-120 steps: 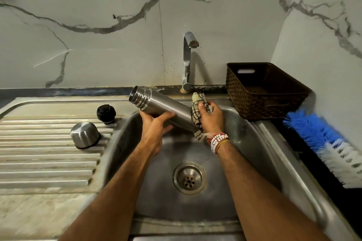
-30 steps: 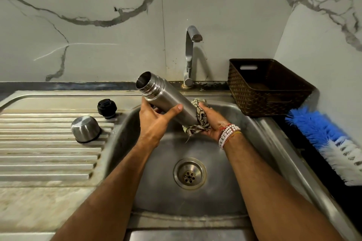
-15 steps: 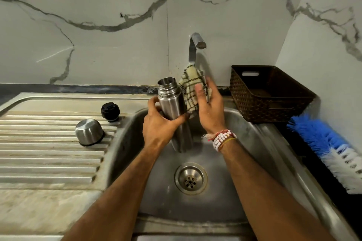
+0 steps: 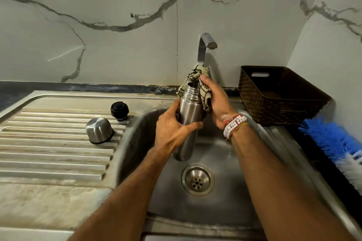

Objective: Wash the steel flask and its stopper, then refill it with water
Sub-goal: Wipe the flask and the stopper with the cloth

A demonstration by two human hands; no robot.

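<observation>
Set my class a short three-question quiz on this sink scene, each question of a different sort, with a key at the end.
1. True or false: the black stopper is screwed into the flask.
2. What does the right hand hold against the flask's neck? A. a checked cloth B. a sponge C. a bar of soap
3. Fill in the gap: the ____ hand grips the flask's body above the sink.

Key
1. False: the stopper stands on the draining board.
2. A.
3. Left: the left hand is wrapped round the body.
</observation>
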